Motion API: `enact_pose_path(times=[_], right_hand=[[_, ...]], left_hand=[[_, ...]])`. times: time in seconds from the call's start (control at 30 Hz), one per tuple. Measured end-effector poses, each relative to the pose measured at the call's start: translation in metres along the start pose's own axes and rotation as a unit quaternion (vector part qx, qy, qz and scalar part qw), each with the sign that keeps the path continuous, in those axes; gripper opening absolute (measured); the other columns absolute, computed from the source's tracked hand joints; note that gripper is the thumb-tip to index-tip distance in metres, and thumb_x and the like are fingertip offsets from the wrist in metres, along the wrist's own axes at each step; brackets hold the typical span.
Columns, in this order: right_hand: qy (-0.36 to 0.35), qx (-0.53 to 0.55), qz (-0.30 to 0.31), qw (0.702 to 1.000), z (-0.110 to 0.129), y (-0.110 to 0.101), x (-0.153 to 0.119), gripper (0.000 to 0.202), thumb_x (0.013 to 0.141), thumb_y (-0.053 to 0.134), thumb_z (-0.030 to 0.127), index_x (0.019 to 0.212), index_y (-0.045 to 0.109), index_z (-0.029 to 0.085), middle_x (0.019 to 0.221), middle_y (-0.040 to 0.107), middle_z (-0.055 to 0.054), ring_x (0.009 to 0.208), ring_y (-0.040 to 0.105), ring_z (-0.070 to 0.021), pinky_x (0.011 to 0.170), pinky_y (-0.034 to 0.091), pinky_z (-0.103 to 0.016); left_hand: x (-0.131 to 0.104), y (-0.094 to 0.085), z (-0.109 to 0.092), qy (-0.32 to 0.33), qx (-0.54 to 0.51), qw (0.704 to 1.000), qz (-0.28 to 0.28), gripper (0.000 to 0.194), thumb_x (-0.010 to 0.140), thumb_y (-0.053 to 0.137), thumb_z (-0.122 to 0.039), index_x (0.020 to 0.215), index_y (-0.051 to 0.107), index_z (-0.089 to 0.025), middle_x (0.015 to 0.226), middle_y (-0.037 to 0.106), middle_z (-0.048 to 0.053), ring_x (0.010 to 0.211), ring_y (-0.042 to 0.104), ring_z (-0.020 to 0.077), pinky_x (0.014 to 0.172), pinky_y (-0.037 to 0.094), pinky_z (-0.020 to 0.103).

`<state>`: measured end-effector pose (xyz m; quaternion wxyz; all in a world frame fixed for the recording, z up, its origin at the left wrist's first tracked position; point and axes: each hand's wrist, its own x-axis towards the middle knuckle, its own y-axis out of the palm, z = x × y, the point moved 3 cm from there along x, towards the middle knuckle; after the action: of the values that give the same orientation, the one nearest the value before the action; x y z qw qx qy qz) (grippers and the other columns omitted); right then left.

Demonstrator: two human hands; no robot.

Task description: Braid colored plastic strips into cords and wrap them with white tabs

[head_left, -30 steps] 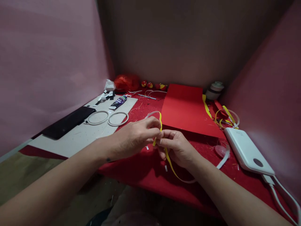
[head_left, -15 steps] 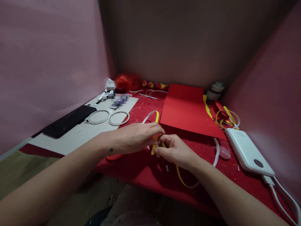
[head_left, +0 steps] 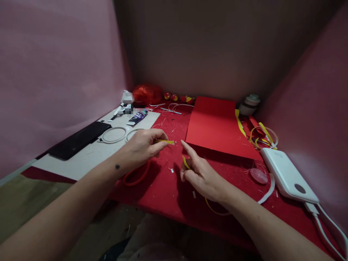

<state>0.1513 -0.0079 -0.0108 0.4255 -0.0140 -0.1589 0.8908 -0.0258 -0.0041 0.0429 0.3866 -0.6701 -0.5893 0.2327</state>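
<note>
My left hand (head_left: 148, 143) pinches a narrow yellow strip (head_left: 169, 141) between thumb and fingers, with the strip's pale end sticking out to the right. To its right, my right hand (head_left: 199, 172) points its index finger toward that end, a small gap between them. Its other fingers are curled round another length of yellow strip (head_left: 186, 163). Below my right wrist, a yellow and white band (head_left: 214, 210) curves over the table; whether it joins the held length is hidden. A red loop (head_left: 137, 180) lies under my left hand, partly hidden by it.
A large red card (head_left: 214, 127) covers the right back of the red-covered table (head_left: 174, 195). A white power bank (head_left: 289, 175) with a cable sits at right. On the left pale board (head_left: 89, 159) are a black phone (head_left: 81, 139), white rings (head_left: 114, 135) and a purple tube (head_left: 137, 117).
My hands have separated: the left moved left and up with a yellow strip, while the right stretched out its index finger. The white end of the band at right has shifted rightward.
</note>
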Motion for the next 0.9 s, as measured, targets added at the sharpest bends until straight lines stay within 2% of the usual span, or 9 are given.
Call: enact_pose_path(times=[0.13,0.27,0.4,0.5,0.7,0.8,0.9], right_hand=[[-0.003,-0.078,-0.014,0.997,0.003,0.002,-0.003,0.076,0.08,0.046,0.017,0.147,0.009,0.014,0.059,0.049,0.004,0.052,0.041,-0.0141,0.056,0.033,-0.03],[-0.001,-0.048,-0.021,0.999,0.006,0.0,-0.004,0.061,0.091,0.032,0.03,0.146,0.013,0.012,0.06,0.054,0.002,0.057,0.047,-0.0144,0.06,0.034,-0.031],[0.001,0.014,-0.06,0.998,0.0,-0.004,0.0,0.053,0.09,0.029,0.021,0.143,0.025,0.014,0.056,0.051,0.005,0.054,0.045,-0.0122,0.06,0.033,-0.029],[-0.003,0.013,-0.089,0.996,-0.005,-0.007,0.002,0.054,0.088,0.031,0.016,0.141,0.029,0.016,0.058,0.049,0.005,0.056,0.043,-0.012,0.061,0.034,-0.028],[-0.032,-0.015,-0.093,0.995,-0.003,-0.004,0.001,0.053,0.085,0.038,0.014,0.138,0.031,0.017,0.066,0.048,0.005,0.061,0.045,-0.0116,0.064,0.036,-0.028],[-0.012,0.052,-0.088,0.995,-0.002,-0.003,0.004,0.054,0.08,0.045,0.013,0.133,0.035,0.017,0.063,0.048,0.006,0.059,0.045,-0.0106,0.061,0.037,-0.026],[0.047,0.186,-0.053,0.98,-0.005,-0.004,0.008,0.042,0.075,0.052,0.015,0.117,0.046,0.014,0.062,0.056,0.004,0.049,0.048,-0.0091,0.053,0.038,-0.025]], left_hand=[[-0.002,0.025,0.001,-0.034,-0.099,0.994,0.027,0.019,0.082,0.046,-0.025,0.094,0.057,-0.015,0.059,0.056,-0.003,0.045,0.052,0.0088,0.045,0.042,0.02],[-0.003,0.032,0.006,-0.053,-0.16,0.985,0.025,0.02,0.084,0.046,-0.027,0.099,0.053,-0.015,0.064,0.058,-0.001,0.048,0.055,0.0097,0.049,0.047,0.022],[-0.009,0.031,0.006,-0.035,-0.198,0.979,0.033,0.017,0.082,0.046,-0.021,0.097,0.054,-0.015,0.072,0.058,0.0,0.054,0.057,0.0095,0.051,0.048,0.022],[-0.014,0.032,0.001,-0.027,-0.228,0.971,0.061,0.019,0.082,0.046,-0.019,0.1,0.053,-0.016,0.072,0.057,-0.001,0.058,0.058,0.0098,0.049,0.045,0.02],[-0.012,0.038,-0.002,0.004,-0.149,0.986,0.072,0.013,0.08,0.052,-0.02,0.088,0.06,-0.015,0.073,0.059,-0.001,0.061,0.056,0.0086,0.056,0.043,0.019],[-0.01,0.039,0.002,-0.012,-0.114,0.992,0.058,0.015,0.08,0.051,-0.021,0.09,0.06,-0.015,0.066,0.059,-0.002,0.055,0.054,0.0084,0.052,0.041,0.019],[-0.011,0.035,0.004,0.021,-0.053,0.998,0.014,0.011,0.08,0.05,-0.018,0.081,0.061,-0.015,0.069,0.06,0.0,0.057,0.053,0.0085,0.053,0.042,0.019]])
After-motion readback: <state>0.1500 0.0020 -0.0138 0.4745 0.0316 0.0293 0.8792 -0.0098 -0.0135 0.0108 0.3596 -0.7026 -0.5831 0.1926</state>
